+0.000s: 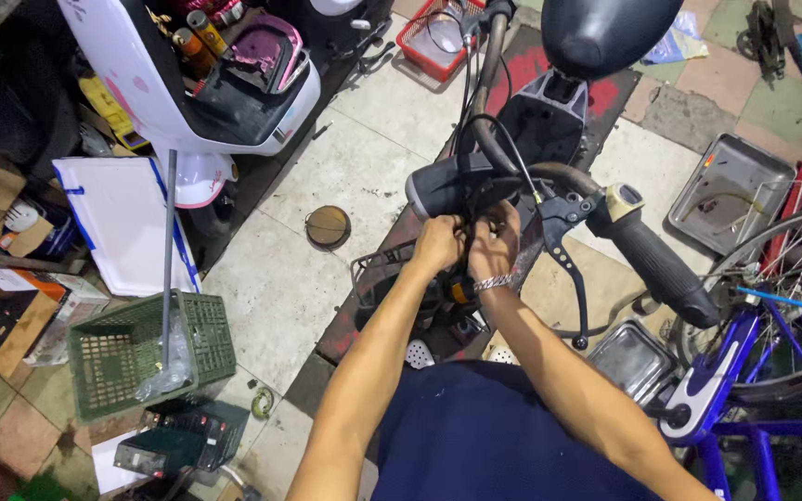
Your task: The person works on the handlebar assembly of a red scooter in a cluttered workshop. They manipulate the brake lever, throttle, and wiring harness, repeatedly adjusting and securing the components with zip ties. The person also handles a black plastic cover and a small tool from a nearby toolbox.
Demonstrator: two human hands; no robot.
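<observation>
Cables (475,199), a dark bundle of them, ran down from the handlebar (549,181) of a small electric bike, and both hands met on that bundle just under the bar's middle. The left hand (438,243) had its fingers curled shut around the wires; the right hand (496,246), with a metal bracelet at the wrist, pinched the same bundle beside it, though which strand each hand gripped was too tangled to tell. A black brake lever (570,269) hung down just right of the hands, next to the long black rubber grip (666,269), while the shorter grey grip (443,186) stuck out to the left.

Below the hands sat a black wire basket (378,269) on the bike's front, its contents hidden by the arms. A green plastic crate (146,348) stood on the floor to the left, holding a crumpled clear bag, with a grey metal rod leaning through it. Farther off, a red wire basket (429,42) lay near the top edge. To the right, a steel tray (730,195) held a few thin wires, and a second, smaller metal tray (633,357) lay near the right forearm. Open cardboard boxes (2,306) crowded the left edge.

The floor (308,250) was of pale, stained tiles, with a round brown lid (328,226) lying on it. A white scooter (206,83) stood at the upper left, and a blue bicycle (763,371) was at the right.
</observation>
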